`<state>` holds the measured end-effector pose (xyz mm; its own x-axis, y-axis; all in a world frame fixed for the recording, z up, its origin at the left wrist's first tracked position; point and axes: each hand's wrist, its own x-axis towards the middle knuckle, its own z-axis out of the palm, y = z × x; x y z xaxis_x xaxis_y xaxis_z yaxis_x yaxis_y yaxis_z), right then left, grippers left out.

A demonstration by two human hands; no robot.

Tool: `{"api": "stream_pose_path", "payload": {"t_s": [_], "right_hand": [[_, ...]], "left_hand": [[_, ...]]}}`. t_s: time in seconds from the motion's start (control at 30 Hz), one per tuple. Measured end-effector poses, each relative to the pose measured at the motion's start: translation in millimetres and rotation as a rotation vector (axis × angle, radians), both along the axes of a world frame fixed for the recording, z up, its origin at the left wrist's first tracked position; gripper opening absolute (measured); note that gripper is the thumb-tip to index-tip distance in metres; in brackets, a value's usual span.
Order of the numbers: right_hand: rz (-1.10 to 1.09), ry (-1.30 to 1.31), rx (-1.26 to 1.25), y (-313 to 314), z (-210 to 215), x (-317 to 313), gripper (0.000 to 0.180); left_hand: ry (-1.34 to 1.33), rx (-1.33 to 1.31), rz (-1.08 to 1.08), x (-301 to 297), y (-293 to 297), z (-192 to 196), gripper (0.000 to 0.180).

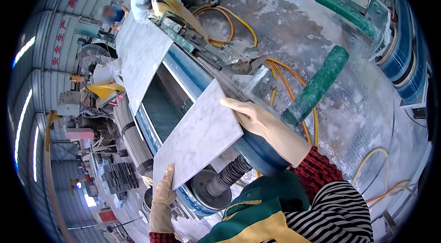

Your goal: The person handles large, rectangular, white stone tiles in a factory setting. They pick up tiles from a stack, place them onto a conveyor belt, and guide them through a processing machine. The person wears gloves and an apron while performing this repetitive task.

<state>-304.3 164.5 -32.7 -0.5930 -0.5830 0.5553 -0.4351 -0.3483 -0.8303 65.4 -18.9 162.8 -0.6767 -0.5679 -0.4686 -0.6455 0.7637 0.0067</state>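
Note:
A white-grey veined marble slab (197,135) lies across the near end of a blue conveyor frame, both its near corners in my gloves. My left hand (163,192), in a cream rubber glove, grips its left near corner with the thumb on top; the fingers beneath are hidden. My right hand (268,128), gloved alike, holds the right edge, its fingers stretched along the top face near the corner. Farther along the conveyor lies a second marble slab (142,54), apart from mine, with a dark opening in the frame (167,91) between them.
Green padded rollers (319,84) stick out at the right, above yellow hoses (294,80) on the wet floor. A ribbed grey hose (229,174) runs under my slab. Two people (115,11) stand by the far slab. Stacked slabs (118,176) stand at the left.

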Motion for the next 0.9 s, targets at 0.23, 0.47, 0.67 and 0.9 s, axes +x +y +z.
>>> {"api": "stream_pose_path", "payload": {"t_s": [0.23, 0.47, 0.67, 0.9], "right_hand": [[0.177, -0.203, 0.165, 129, 75, 32, 0.049], [0.604, -0.846, 0.283, 139, 63, 141, 0.051], [0.810, -1.211, 0.437, 34, 93, 206, 0.068], [0.254, -1.269, 0.479, -14, 92, 252, 0.043]], "left_hand": [[0.060, -0.064, -0.069, 17, 0, -26, 0.082], [0.215, -0.073, -0.062, 30, 25, -25, 0.087], [0.433, -0.071, -0.018, 20, 34, -19, 0.073], [0.672, -0.244, 0.037, 65, 49, -55, 0.032]]}}
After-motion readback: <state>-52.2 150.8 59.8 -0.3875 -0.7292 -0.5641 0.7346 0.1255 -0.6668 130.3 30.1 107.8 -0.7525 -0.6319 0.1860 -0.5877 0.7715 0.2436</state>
